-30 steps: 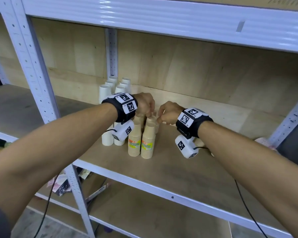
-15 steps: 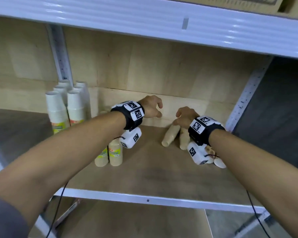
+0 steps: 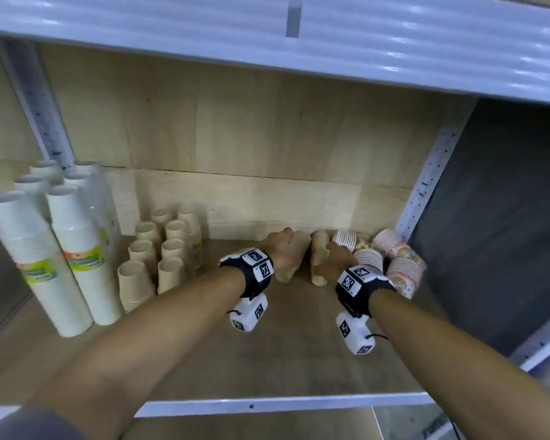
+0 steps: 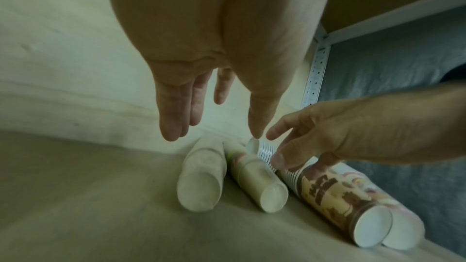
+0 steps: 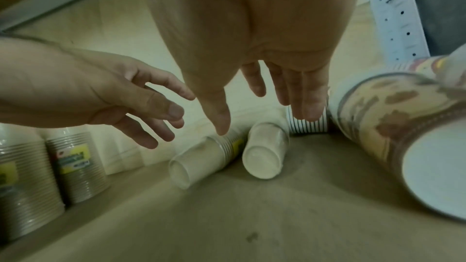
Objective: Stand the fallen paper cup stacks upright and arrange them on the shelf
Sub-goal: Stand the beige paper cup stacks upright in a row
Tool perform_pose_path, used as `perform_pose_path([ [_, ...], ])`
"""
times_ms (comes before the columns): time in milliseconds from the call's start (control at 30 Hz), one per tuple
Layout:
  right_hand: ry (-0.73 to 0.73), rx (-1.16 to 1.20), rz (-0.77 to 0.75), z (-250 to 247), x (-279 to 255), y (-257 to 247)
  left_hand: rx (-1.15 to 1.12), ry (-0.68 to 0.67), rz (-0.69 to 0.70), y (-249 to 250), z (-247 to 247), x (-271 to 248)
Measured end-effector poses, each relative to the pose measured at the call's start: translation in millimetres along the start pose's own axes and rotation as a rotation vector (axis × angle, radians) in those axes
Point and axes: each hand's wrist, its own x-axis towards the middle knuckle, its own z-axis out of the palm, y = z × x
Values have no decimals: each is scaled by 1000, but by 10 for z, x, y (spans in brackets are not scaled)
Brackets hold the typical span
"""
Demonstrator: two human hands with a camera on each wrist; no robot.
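Observation:
Two tan paper cup stacks lie side by side on the wooden shelf, bases toward me: the left fallen stack and the right fallen stack. My left hand hovers just over the left one, fingers straight and spread. Over the right one, my right hand is held the same way. Neither hand grips anything. Several patterned cup stacks lie fallen in the right corner.
Several upright tan stacks stand left of my hands, with tall white stacks further left. The white post and back board close off the right corner. Bare shelf board runs along the front edge.
Both hands left the upright tan stacks, moved right, and came down over the two fallen tan stacks. The head view swung right with them.

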Motion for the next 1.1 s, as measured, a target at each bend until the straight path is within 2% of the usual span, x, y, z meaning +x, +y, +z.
perform_pose_path([
  [267,10,3,54,298,200,75,-14,-61,37,-45,229,65],
  [500,43,64,34,426,223,117,-64,25,10,-114,409,199],
  [700,62,50,68,420,159,93,-98,39,-45,-176,502,258],
  [900,84,-6,59,338,20,55,-105,-2,-49,-217,442,170],
  [1033,98,-68,18,245,-15,-14,-126,20,-36,-238,362,116],
  [1100,123,-77,20,161,-82,-62,-49,59,-48,-191,217,5],
])
